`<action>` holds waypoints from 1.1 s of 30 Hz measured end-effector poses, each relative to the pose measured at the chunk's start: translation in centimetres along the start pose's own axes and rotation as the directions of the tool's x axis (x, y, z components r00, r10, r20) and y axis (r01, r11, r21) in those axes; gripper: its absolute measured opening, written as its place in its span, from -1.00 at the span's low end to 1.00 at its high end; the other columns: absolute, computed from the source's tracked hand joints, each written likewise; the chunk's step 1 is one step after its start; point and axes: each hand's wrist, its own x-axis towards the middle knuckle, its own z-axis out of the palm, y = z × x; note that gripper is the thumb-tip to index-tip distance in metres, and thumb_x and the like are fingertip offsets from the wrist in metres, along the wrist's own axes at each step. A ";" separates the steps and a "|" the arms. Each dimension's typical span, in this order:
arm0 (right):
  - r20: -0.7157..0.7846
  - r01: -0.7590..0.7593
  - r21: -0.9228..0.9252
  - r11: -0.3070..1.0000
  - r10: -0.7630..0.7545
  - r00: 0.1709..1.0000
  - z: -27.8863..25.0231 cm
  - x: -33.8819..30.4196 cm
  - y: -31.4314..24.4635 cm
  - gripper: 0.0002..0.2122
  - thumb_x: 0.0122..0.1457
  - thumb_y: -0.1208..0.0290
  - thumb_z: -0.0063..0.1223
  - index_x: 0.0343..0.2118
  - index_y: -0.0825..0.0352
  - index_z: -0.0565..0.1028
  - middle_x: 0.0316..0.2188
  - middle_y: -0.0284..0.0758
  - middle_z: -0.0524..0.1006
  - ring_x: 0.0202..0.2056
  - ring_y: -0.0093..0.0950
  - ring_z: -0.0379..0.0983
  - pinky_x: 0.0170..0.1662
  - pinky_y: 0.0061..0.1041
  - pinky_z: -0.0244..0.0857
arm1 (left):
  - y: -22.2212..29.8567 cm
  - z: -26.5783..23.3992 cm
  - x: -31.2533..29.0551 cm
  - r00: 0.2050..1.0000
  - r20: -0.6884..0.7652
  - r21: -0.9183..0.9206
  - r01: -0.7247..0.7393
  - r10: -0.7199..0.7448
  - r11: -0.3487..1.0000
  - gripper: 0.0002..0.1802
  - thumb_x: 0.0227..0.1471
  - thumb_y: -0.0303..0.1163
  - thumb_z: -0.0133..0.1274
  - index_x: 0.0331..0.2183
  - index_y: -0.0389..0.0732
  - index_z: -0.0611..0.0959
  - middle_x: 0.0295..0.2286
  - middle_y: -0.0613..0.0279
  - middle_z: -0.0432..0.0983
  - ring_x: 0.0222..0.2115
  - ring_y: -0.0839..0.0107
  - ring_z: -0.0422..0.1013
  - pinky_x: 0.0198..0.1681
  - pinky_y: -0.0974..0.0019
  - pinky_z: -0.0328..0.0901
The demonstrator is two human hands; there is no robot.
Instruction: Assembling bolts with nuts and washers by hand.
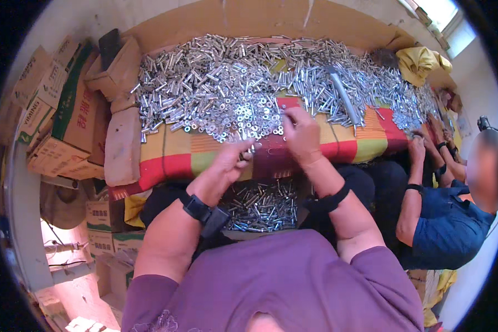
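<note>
My left hand (233, 158) is closed, fingers curled in, at the near edge of a pile of flat metal washers (253, 113). Something small and shiny shows at its fingertips, too small to name. To its right, my right hand (303, 135) is raised over the checked cloth (340, 148), with thumb and forefinger pinched together. Whatever lies in that pinch I cannot make out. Beyond both hands spreads a wide heap of silvery metal bolts or anchor sleeves (177, 83).
Below my hands stands a bin of metal bolts (263, 207). Cardboard boxes (74, 119) are stacked at the left beside a pale block (123, 146). A curved metal strip (344, 98) lies on the heap. At the right a co-worker in a blue shirt (448, 221) handles small parts.
</note>
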 end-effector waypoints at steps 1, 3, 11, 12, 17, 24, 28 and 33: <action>0.103 -0.134 -0.065 0.989 0.140 0.985 -0.9 0.0 1.7 -0.90 -0.03 0.45 0.08 -0.46 0.35 0.51 -0.52 -0.16 0.51 -0.46 -0.22 0.46 -0.37 -0.34 0.32 | 0.7 0.7 -0.3 0.998 -0.055 0.066 -0.040 0.043 0.997 -0.85 0.01 -0.42 0.04 -0.32 -0.24 0.49 -0.47 0.24 0.50 -0.64 0.64 0.31 -0.77 0.65 0.05; 0.202 -0.252 -0.141 0.957 0.277 0.939 -1.8 -0.1 3.8 -0.88 -0.04 0.39 0.10 -0.47 0.32 0.52 -0.51 -0.15 0.51 -0.44 -0.19 0.46 -0.35 -0.29 0.33 | 1.7 1.3 -0.3 0.979 -0.119 0.174 -0.146 0.168 0.974 -0.85 -0.01 -0.44 0.06 -0.38 -0.31 0.50 -0.48 0.19 0.49 -0.69 0.62 0.30 -0.84 0.67 -0.04; 0.346 -0.219 -0.338 0.915 0.337 0.876 0.6 -0.7 6.3 -0.84 -0.11 0.36 0.16 -0.57 0.36 0.51 -0.52 -0.10 0.50 -0.43 -0.13 0.46 -0.34 -0.20 0.31 | 2.7 2.2 2.1 0.960 -0.163 0.201 -0.195 0.229 0.960 -0.84 -0.05 -0.44 0.11 -0.39 -0.32 0.57 -0.50 0.17 0.52 -0.64 0.52 0.40 -0.79 0.63 0.02; 0.351 -0.219 -0.338 0.915 0.339 0.873 0.6 -0.6 6.4 -0.84 -0.11 0.36 0.16 -0.57 0.36 0.51 -0.52 -0.10 0.50 -0.43 -0.13 0.46 -0.34 -0.20 0.31 | 2.8 2.2 2.2 0.958 -0.166 0.259 -0.185 0.233 0.948 -0.86 -0.09 -0.47 0.12 -0.41 -0.31 0.57 -0.52 0.18 0.52 -0.65 0.51 0.40 -0.74 0.58 0.11; 0.364 -0.167 -0.235 0.958 0.246 0.899 0.2 0.2 5.3 -0.86 -0.08 0.47 0.13 -0.51 0.40 0.42 -0.56 -0.12 0.49 -0.45 -0.16 0.45 -0.36 -0.29 0.31 | 3.5 2.0 1.8 0.938 -0.203 0.492 -0.149 0.280 0.857 -0.87 -0.15 -0.51 0.16 -0.44 -0.28 0.58 -0.56 0.25 0.52 -0.67 0.54 0.38 -0.70 0.53 0.20; 0.335 -0.083 0.012 0.996 0.075 0.939 2.3 0.8 4.1 -0.90 -0.09 0.57 0.10 -0.49 0.40 0.43 -0.51 -0.12 0.48 -0.40 -0.16 0.44 -0.31 -0.33 0.30 | 1.7 2.2 1.1 0.940 -0.067 0.642 -0.216 0.335 0.736 -0.84 -0.20 -0.50 0.18 -0.45 -0.26 0.57 -0.62 0.28 0.50 -0.69 0.55 0.39 -0.70 0.46 0.20; 0.424 -0.003 -0.182 0.983 0.082 0.902 3.0 0.6 3.8 -0.88 -0.11 0.56 0.10 -0.47 0.38 0.41 -0.45 -0.12 0.48 -0.36 -0.15 0.43 -0.29 -0.29 0.29 | 2.2 2.3 1.4 0.892 -0.105 0.800 -0.186 0.439 0.571 -0.81 -0.24 -0.49 0.19 -0.46 -0.32 0.57 -0.61 0.22 0.51 -0.66 0.51 0.42 -0.64 0.41 0.27; 0.447 0.041 -0.293 0.955 0.099 0.889 3.2 0.7 3.2 -0.87 -0.09 0.53 0.10 -0.46 0.37 0.38 -0.43 -0.12 0.46 -0.34 -0.12 0.41 -0.29 -0.25 0.26 | 2.1 -1.3 2.9 0.754 -0.043 0.772 -0.392 0.656 0.500 -0.72 -0.32 -0.45 0.23 -0.43 -0.33 0.61 -0.63 0.19 0.51 -0.69 0.51 0.40 -0.63 0.39 0.29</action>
